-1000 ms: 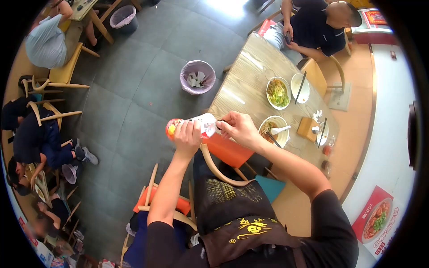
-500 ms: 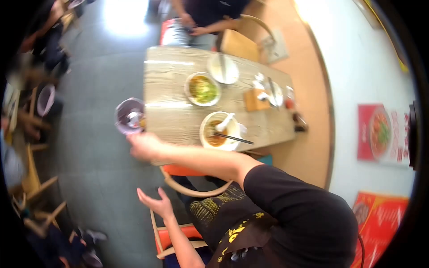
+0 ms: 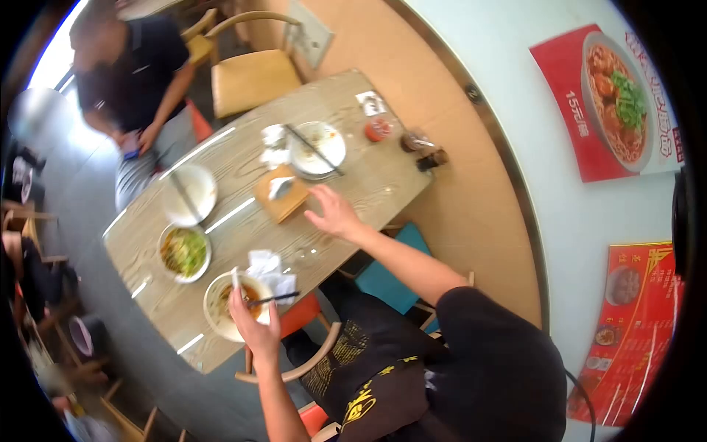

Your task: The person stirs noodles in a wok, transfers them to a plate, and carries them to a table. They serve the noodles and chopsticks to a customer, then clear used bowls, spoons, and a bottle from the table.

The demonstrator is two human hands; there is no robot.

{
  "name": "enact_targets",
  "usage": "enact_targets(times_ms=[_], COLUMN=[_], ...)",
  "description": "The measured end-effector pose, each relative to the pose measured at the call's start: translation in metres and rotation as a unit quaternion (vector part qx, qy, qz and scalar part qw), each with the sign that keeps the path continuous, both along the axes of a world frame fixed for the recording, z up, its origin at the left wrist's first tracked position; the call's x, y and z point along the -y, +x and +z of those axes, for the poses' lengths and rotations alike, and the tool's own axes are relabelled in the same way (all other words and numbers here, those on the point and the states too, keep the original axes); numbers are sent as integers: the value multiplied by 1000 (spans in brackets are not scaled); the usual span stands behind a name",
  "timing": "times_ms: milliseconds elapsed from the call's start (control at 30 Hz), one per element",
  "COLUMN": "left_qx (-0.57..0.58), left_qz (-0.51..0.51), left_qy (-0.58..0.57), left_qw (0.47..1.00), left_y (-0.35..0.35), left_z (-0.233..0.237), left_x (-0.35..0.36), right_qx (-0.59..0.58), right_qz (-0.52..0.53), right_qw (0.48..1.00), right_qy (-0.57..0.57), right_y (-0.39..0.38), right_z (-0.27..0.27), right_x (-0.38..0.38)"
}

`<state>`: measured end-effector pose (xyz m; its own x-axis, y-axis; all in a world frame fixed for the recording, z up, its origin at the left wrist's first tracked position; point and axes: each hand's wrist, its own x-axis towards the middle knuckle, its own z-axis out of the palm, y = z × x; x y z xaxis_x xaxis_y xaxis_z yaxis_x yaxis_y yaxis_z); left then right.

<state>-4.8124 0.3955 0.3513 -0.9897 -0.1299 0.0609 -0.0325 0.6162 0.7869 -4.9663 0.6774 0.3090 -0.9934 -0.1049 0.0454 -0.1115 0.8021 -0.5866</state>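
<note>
My right hand (image 3: 335,214) is open above the table, fingers spread, its fingertips near a wooden tissue box (image 3: 276,200) with a white tissue sticking out. My left hand (image 3: 255,324) overlaps the near side of a large white bowl (image 3: 212,313), fingers stretched and thumb apart. In that bowl are brown broth, black chopsticks (image 3: 278,298) and a white spoon (image 3: 235,278), whose handle shows at my fingertips. Crumpled tissues (image 3: 271,272) lie beside the bowl. Beyond the tissue box stands a stack of plates (image 3: 328,140) with chopsticks across the top.
A bowl of greens (image 3: 184,254) and a white plate (image 3: 199,188) with chopsticks stand farther left on the table (image 3: 162,317). Condiment jars (image 3: 378,129) line the wall end. A person (image 3: 136,81) sits across, holding a phone. Chairs (image 3: 258,79) surround the table.
My right hand has moved from beside the purple-rimmed bin to above the table near the tissue box. My left hand has come up to the large bowl. The view has turned toward the wall.
</note>
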Motion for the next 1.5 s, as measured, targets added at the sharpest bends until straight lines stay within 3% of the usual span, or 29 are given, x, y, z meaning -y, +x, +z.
enact_targets(times_ms=[100,233,333,367,500,567,633,733,833,900,1033,1133,1167,1267,1300,1333,1400,1500], left_qx=[9,80,140,113,114,120,130,116,3,-100,-179,-155,-135,-21,-11,139,53,15], left_qz=[-140,-218,-228,-231,-253,-286,-328,-436,-565,-590,-612,-651,-666,-647,-576,-461,-327,-324], left_qy=[-188,-381,-402,-396,-370,-367,-364,-303,-333,-317,-336,-311,-292,-103,-83,-104,-140,-102], left_qw=[972,895,876,881,887,877,862,839,755,735,693,675,673,755,813,870,933,940], left_y=[-121,-225,-253,-254,-245,-233,-219,-217,-222,-226,-243,-258,-275,-348,-387,-432,-508,-569], left_z=[15,-25,-50,-56,-17,9,35,53,10,-37,-107,-104,-67,-34,-46,-25,-79,-160], left_x=[-82,-146,-158,-156,-166,-176,-196,-251,-320,-363,-426,-431,-426,-427,-430,-441,-450,-466], right_qx=[60,88,68,67,-63,-48,42,134,101,96,122,129,96,48,54,61,54,7], right_qz=[-118,-227,-263,-270,-230,-199,-191,-151,-92,-93,-111,-101,-99,-103,-106,-110,-121,-127], right_qw=[989,964,959,957,964,973,976,978,976,979,977,975,980,990,991,990,990,991], right_qy=[-71,-105,-76,-81,-115,-106,-91,47,167,157,132,148,143,84,69,59,45,37], right_y=[18,30,13,0,-101,-160,-214,-275,-308,-315,-321,-321,-321,-319,-319,-318,-313,-313], right_z=[-13,-9,-19,-22,-29,-34,-55,-83,-124,-141,-150,-148,-156,-157,-159,-151,-151,-153], right_x=[-89,-199,-270,-289,-338,-356,-372,-385,-400,-405,-407,-404,-404,-401,-398,-396,-396,-393])
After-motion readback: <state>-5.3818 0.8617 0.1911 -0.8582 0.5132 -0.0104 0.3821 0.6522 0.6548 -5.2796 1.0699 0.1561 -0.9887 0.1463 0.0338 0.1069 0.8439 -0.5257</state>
